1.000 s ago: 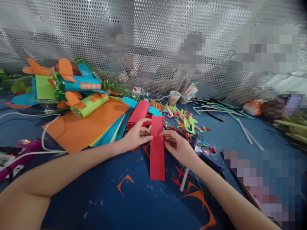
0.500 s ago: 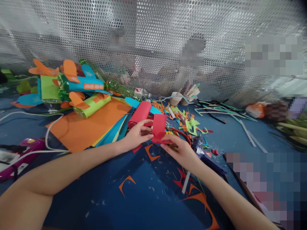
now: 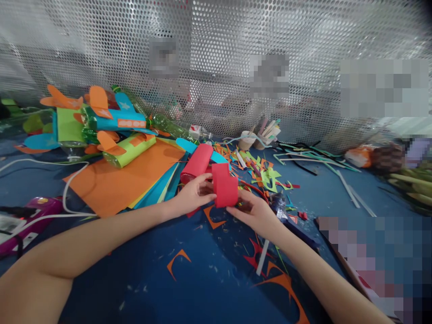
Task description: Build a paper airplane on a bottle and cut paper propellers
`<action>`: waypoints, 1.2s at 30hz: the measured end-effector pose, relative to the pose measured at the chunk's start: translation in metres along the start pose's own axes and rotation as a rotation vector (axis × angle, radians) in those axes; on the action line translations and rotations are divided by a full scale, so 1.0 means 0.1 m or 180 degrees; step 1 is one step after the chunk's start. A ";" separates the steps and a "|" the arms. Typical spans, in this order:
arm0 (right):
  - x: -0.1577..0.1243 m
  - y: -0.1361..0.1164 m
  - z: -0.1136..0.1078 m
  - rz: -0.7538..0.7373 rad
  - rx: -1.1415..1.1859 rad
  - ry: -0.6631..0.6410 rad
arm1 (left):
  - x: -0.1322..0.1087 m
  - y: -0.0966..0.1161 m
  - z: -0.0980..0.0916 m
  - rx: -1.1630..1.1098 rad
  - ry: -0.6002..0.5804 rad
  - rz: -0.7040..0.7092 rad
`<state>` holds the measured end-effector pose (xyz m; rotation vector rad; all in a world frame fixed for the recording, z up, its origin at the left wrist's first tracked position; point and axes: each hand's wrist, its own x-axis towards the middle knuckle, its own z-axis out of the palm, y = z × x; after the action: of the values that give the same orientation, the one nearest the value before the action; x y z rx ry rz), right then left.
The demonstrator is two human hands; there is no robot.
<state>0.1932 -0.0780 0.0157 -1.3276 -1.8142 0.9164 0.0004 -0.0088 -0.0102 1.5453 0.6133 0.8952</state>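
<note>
1. At the left edge, lower half of the frame, a purple power strip (image 3: 40, 213) lies with a white cord (image 3: 69, 204) beside it.
2. In the upper left, a blue toy plane (image 3: 113, 118) with orange wings rests among other paper-covered bottles.
3. Left of centre, an orange sheet (image 3: 135, 173) lies over yellow and blue sheets, with a green-wrapped bottle (image 3: 135, 149) on it.
4. Near the middle, your left hand (image 3: 193, 197) has thumb and fingers closed on the left edge of the red paper strip.
5. Just beyond that hand is a red-covered bottle (image 3: 198, 161) with blue wings.
6. At the frame's centre, the red paper strip (image 3: 225, 192) is held up above the blue table (image 3: 148, 279), bent over on itself.
7. Right of centre, your right hand (image 3: 254, 213) grips the strip's lower right side between thumb and fingers.
8. Beyond it lie bright paper scraps (image 3: 270, 177).
9. Beside your right wrist is a dark blue tool (image 3: 300, 230).
10. Farther right, thin straws (image 3: 305, 158) lie scattered.
</note>
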 end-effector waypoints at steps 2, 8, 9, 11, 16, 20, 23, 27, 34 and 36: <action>-0.01 -0.04 -0.01 -0.0115 -0.0220 -0.0178 | -0.01 0.00 0.00 0.0032 -0.0031 0.0104; -0.02 -0.09 -0.07 -0.0172 -0.0746 -0.0581 | -0.06 0.08 -0.01 0.0738 0.0154 0.0171; -0.02 -0.10 -0.08 -0.0117 -0.0796 -0.0639 | -0.06 0.08 -0.02 0.0902 0.0193 0.0245; -0.02 -0.12 -0.09 0.0011 -0.0884 -0.0701 | -0.07 0.08 -0.02 0.1157 0.0209 0.0383; -0.05 -0.18 -0.07 0.0158 -0.0951 -0.0777 | -0.05 0.04 -0.02 0.1298 0.0161 0.0523; -0.06 -0.15 -0.04 0.0158 -0.0816 -0.0700 | -0.04 0.03 -0.02 0.1391 0.0140 0.0538; -0.05 -0.08 -0.03 0.0212 -0.0652 -0.0664 | -0.05 0.08 -0.02 0.1492 0.0235 0.0584; -0.03 -0.03 -0.06 0.0236 -0.0250 -0.0653 | -0.08 0.12 0.01 0.1176 0.0212 0.0478; 0.00 -0.01 -0.07 0.0073 0.0039 -0.0263 | -0.07 0.08 0.05 0.0098 -0.0191 0.0220; 0.00 0.02 -0.05 0.0008 0.0138 -0.0144 | -0.07 0.07 0.04 0.0111 -0.0200 0.0190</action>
<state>0.1987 -0.0768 0.0169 -1.2923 -1.8169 0.9890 -0.0005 -0.0181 -0.0049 1.6241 0.5426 0.8812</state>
